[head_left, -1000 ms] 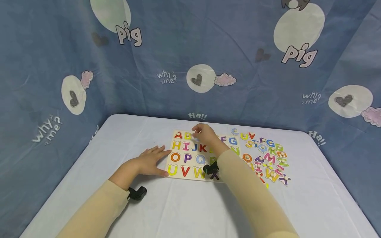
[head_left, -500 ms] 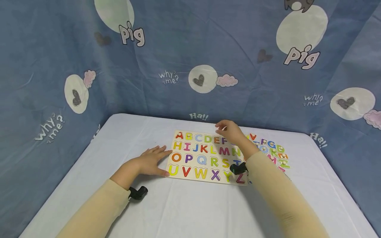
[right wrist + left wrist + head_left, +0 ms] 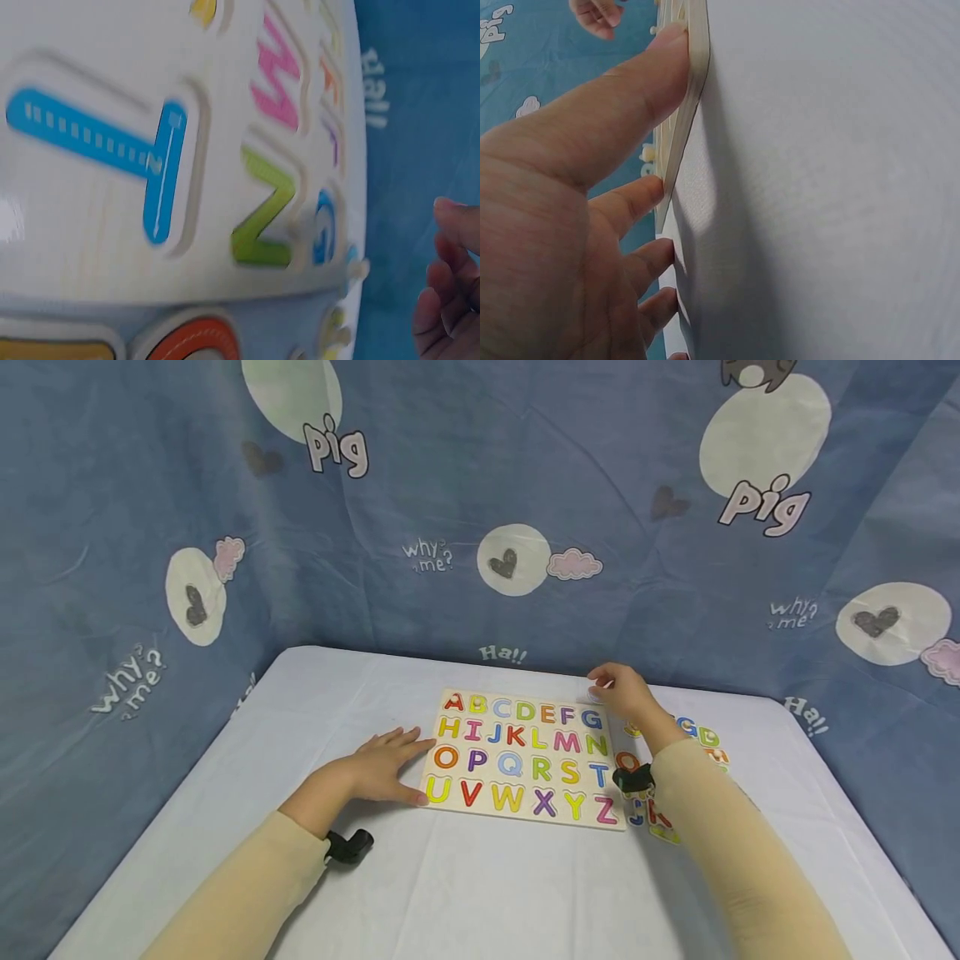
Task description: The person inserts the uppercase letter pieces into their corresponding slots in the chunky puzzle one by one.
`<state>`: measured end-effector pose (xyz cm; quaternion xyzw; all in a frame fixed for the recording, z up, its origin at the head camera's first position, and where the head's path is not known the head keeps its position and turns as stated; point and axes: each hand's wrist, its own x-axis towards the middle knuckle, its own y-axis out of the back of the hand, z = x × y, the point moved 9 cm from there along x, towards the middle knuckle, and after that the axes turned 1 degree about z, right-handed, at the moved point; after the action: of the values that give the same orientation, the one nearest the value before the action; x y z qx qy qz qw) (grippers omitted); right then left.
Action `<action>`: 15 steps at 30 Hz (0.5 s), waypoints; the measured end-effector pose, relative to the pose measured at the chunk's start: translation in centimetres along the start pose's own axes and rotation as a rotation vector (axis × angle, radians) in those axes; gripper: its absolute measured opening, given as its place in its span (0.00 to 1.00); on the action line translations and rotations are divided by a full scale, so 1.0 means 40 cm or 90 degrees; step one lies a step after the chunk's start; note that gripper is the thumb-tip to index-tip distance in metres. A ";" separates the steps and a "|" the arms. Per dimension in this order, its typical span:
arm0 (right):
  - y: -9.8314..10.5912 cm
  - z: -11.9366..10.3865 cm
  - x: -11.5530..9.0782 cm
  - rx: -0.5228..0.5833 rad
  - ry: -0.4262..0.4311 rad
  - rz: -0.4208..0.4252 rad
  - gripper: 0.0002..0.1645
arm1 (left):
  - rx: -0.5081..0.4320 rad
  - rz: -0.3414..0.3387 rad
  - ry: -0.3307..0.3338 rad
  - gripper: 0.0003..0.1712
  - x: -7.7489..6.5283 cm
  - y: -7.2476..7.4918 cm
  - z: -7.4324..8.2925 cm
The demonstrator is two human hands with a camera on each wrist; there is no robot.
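Note:
A cream alphabet puzzle board (image 3: 557,787) lies flat on the table. My left hand (image 3: 381,767) rests at its left side, fingers spread; in the left wrist view the thumb (image 3: 641,82) presses on the edge and the index fingertip touches the board. Pegged letter pieces A (image 3: 453,702) and B (image 3: 477,704) sit in their slots. Past the board's far right corner, my right hand (image 3: 624,693) hovers over a pale blue letter piece (image 3: 595,697), fingers loosely bent. The right wrist view shows these fingers (image 3: 450,225) apart from the pegged pieces, holding nothing.
Several loose pegged letters, including an orange O (image 3: 627,763) and a green D (image 3: 708,737), lie right of the board, partly hidden by the right forearm. Blue printed cloth (image 3: 420,610) hangs behind the white table (image 3: 450,893).
My right hand has moved right from near the B piece, across the board's top row, to the loose letter beyond the corner. The left hand stays at the board's left edge.

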<state>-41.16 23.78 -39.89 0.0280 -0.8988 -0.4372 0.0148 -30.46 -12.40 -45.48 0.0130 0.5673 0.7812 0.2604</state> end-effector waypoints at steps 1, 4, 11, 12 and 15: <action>0.001 0.011 0.003 0.002 -0.008 0.002 0.18 | -0.001 -0.001 0.003 0.57 0.000 0.000 -0.001; -0.003 0.043 0.013 0.002 -0.023 0.001 0.18 | -0.002 -0.002 0.005 0.57 0.001 -0.002 -0.002; -0.018 0.102 0.031 0.004 -0.063 -0.017 0.19 | 0.000 -0.004 0.005 0.57 0.000 -0.004 -0.002; -0.019 0.107 0.032 0.005 -0.067 -0.020 0.20 | -0.001 -0.004 0.003 0.57 0.000 -0.003 -0.002; -0.024 0.118 0.038 0.007 -0.080 -0.028 0.21 | -0.001 -0.001 0.004 0.58 0.000 0.000 -0.002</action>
<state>-42.88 26.81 -43.55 0.0207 -0.8996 -0.4333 -0.0513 -30.48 -12.46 -45.50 0.0102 0.5674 0.7816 0.2591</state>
